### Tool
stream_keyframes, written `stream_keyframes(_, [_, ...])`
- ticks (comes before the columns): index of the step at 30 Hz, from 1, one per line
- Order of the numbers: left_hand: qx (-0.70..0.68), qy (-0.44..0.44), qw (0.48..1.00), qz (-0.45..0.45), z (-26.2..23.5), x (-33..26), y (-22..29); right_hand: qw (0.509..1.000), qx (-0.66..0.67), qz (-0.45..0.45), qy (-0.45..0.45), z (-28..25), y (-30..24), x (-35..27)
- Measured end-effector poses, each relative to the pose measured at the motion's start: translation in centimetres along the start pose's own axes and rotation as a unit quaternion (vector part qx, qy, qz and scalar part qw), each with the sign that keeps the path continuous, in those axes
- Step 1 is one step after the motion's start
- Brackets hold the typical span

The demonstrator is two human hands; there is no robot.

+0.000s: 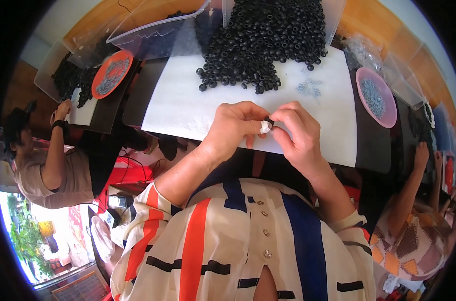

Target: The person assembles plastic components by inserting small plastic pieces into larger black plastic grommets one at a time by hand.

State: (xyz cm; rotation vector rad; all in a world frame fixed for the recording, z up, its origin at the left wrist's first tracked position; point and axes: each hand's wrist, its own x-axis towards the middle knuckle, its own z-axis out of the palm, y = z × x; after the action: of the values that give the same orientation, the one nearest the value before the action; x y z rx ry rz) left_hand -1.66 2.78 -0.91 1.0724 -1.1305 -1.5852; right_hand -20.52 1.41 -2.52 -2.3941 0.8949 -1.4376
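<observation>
Over the near part of a white rectangular sheet (pixel 180 95) on the dark counter (pixel 376 150), my left grip (pixel 232 123) and right grip (pixel 302 135) meet, tips nearly touching. Both are closed in a pinch on a small, dark piece (pixel 271 120); it's mostly hidden b/w my fingertips, so can't tell its exact shape or mat'l. White wrap (pixel 265 127) shows at a fingertip of the left, right beside the piece.

Beyond my hands, at the far end of the sheet, sits a big heap of small, round, black pcs (pixel 278 37), some w/ holes, spilling toward me b/w clear plastic walls. To its left, a clear plastic bin (pixel 162 30) w/ more black pcs. Near the heap's right front, a loose scatter of tiny, pale-blue pcs (pixel 309 88) lies on the sheet.

Off the sheet's right edge: a pink oval plate (pixel 387 123) w/ small blue-grey pcs. Farther left, an orange oval plate (pixel 121 54) w/ small grey pcs.

Co-worker in a tan top (pixel 52 180) on the left, hands by another white sheet; co-worker in a brown-&-orange patterned top (pixel 413 241) on the right, arms fwd.
</observation>
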Motion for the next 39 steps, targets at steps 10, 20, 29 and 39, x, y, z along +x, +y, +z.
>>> stream_keyframes(10, [-0.047,-0.014,0.999,-0.011,-0.8,-0.3,0.4,0.999,0.030,0.015,0.008,0.6,-0.7,0.8])
stream_keyframes(20, [-0.074,-0.007,0.997,0.018,-2.7,0.0,0.2,0.996,0.064,0.003,-0.061,1.3,-0.1,3.1])
stream_keyframes(29, [-0.017,0.040,0.998,0.054,-3.8,-0.5,-0.6,0.968,-0.191,-0.069,-0.148,3.6,3.9,8.0])
stream_keyframes(39, [-0.004,0.007,0.997,0.077,-4.2,-0.8,-1.3,0.913,-0.285,-0.134,-0.261,4.5,4.7,9.7])
